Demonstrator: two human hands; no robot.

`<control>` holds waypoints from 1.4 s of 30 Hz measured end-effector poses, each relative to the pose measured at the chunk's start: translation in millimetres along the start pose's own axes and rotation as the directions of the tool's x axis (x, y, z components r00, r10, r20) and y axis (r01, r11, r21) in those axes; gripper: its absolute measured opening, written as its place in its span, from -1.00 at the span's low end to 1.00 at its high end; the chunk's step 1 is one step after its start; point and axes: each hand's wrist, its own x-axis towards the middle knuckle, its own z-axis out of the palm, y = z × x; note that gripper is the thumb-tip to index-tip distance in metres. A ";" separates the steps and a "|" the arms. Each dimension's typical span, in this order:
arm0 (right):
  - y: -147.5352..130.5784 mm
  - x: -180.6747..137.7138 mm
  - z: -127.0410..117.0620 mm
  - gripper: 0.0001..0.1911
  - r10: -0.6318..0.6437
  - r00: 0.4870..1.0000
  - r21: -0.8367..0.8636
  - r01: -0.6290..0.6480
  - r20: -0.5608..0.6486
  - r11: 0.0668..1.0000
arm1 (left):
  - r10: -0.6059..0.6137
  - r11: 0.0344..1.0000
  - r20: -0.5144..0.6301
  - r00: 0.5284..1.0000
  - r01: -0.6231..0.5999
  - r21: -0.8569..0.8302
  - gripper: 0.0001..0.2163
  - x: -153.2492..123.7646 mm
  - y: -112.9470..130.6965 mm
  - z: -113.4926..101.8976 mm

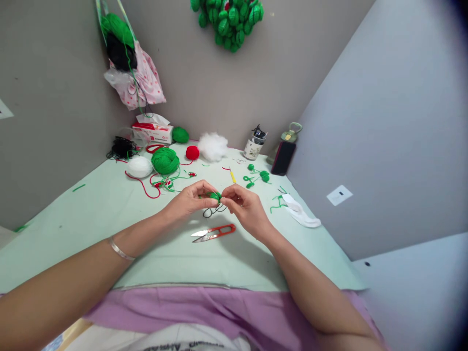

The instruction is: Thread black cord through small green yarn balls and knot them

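Fingers (pixel 205 185) of the left hand (pixel 188 199) are closed around a small green piece (pixel 214 196) above the table (pixel 157 258), seemingly steadying it for the right hand (pixel 248 207), pinched at its end, with orange-handled snips (pixel 224 230) apparently kept close for easy reach.

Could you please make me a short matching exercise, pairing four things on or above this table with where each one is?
Things:
1. Orange-handled snips
2. Phone
3. Red yarn ball
4. Small green piece

Places:
A. Beside the white fluff
B. Pinched by the left hand, with the right hand at its edge
C. On the table, nearer the camera than both hands
D. Propped up in front of the green bottle

Pairs: 1-C, 2-D, 3-A, 4-B
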 end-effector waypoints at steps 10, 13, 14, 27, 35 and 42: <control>-0.5 -0.3 -3.7 -0.92 -0.147 0.989 -0.093 0.147 0.002 0.985 | -0.041 0.990 0.056 0.998 0.033 0.134 -0.73 -1.2 -0.5 3.4; -3.5 -0.4 -3.7 -0.91 -0.129 0.992 -0.022 0.129 0.013 0.991 | -0.047 0.985 0.078 0.996 0.034 0.170 -0.74 -1.1 -1.7 4.5; -4.8 -0.2 -4.5 -0.90 -0.125 0.992 0.010 0.125 0.000 0.992 | -0.050 0.984 0.101 0.994 0.032 0.175 -0.74 -1.1 -2.1 4.9; -10.6 1.2 -5.9 -0.71 0.141 0.982 0.434 -0.181 0.123 0.882 | -0.102 0.993 0.257 0.961 0.081 0.091 -0.79 -2.9 -8.7 7.5; -1.7 8.4 -17.7 -0.69 0.226 0.974 0.517 -0.202 0.017 0.832 | -0.134 0.978 0.213 0.968 0.094 0.189 -0.71 -1.5 -11.0 7.5; -14.6 9.1 -37.8 -0.68 0.242 0.967 0.653 -0.235 0.080 0.720 | -0.006 0.930 0.205 0.979 -0.070 0.360 -0.76 0.4 -12.9 -0.1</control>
